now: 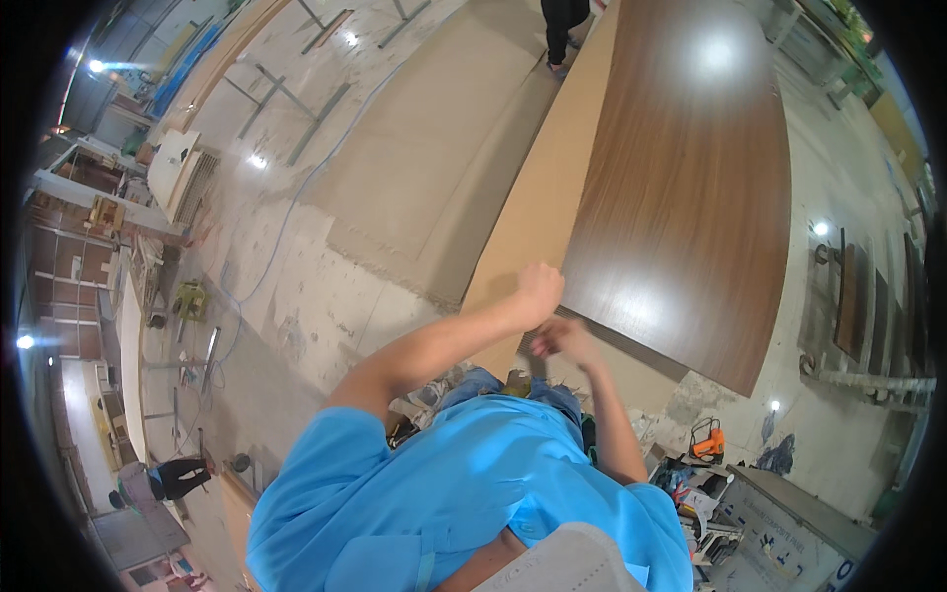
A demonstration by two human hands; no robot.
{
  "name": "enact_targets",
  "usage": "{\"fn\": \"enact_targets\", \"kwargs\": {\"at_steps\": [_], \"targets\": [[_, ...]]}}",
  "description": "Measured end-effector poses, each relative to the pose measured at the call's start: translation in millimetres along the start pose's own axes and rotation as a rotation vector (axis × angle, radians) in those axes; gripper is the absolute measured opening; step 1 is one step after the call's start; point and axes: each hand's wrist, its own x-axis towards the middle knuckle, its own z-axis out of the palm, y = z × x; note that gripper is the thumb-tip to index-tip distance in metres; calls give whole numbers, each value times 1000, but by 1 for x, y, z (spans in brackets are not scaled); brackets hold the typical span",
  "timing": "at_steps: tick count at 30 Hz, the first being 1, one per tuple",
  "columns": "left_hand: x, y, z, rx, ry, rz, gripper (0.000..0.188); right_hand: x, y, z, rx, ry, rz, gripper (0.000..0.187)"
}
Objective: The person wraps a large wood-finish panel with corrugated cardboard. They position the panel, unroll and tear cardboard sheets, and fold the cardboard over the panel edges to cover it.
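My left hand is clenched, the back of it toward me, over the tan board and just beside the left edge of the wood-grain panel. I see nothing protruding from that fist; whether it encloses something small, I cannot tell. My right hand is nearer my body, close to the panel's near left corner, its fingers bent and partly blurred; I cannot tell whether they grasp anything or touch the panel.

The panel is brown, with a glossy surface reflecting the lamps. It lies ahead of me and to the right, overlapping the tan board, which shows along its left side. A dark, finely ribbed strip shows below its near edge.

I note a co-worker's dark-trousered legs at the far end, beside the tan board. A large grey-beige sheet lies left of the board. A pale blue hose crosses the floor further left, near metal trestle frames. To my right, an orange tool stands near a cluttered pile. I wear a bright blue shirt.
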Motion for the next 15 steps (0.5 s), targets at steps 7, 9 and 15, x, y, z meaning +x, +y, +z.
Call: {"fn": "enact_targets", "kwargs": {"at_steps": [7, 9, 15], "targets": [[29, 50, 45, 314, -346, -221, 22, 112, -99, -102, 145, 520, -154, 50], [35, 57, 49, 381, -420, -199, 24, 145, -98, -108, 93, 509, -183, 44], [15, 69, 35, 44, -382, -247, 29, 173, -61, -119, 159, 525, -283, 31]]}}
